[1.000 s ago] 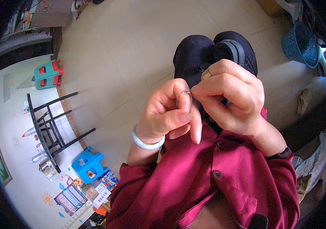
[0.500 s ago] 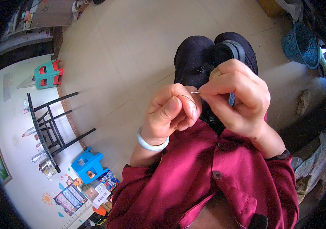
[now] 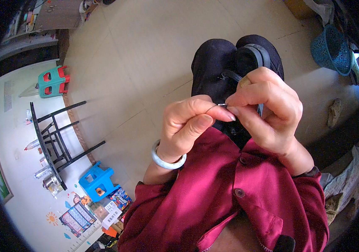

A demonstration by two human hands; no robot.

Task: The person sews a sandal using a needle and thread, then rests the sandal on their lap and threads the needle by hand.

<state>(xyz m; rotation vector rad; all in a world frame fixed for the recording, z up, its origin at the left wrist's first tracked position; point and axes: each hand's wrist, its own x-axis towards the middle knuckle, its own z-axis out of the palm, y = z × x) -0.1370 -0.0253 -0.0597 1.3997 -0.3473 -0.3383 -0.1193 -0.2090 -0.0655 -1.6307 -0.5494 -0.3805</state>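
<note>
My left hand [image 3: 188, 126], with a pale bangle [image 3: 168, 158] at the wrist, is closed on a dark thread [image 3: 211, 108] that runs over its index finger. My right hand [image 3: 268, 110] pinches a thin silvery needle-like piece [image 3: 221, 104] between thumb and index finger; its exact kind is too small to make out. The fingertips of both hands almost meet at this piece. Behind my right hand, a dark shoe-like item [image 3: 251, 56] with straps rests on my knees in black trousers [image 3: 213, 59], partly hidden by the hand.
A blue basket [image 3: 331, 50] stands at the upper right. On the left are a black-legged table [image 3: 57, 138] with bottles, a blue stool [image 3: 96, 181] and a green-and-red stool [image 3: 53, 82]. Pale tiled floor [image 3: 146, 50] lies beyond my knees.
My left index finger has straightened and reached right, toward the right fingertips. The right hand has shifted slightly right and down. The thread's loop now looks shorter and flatter.
</note>
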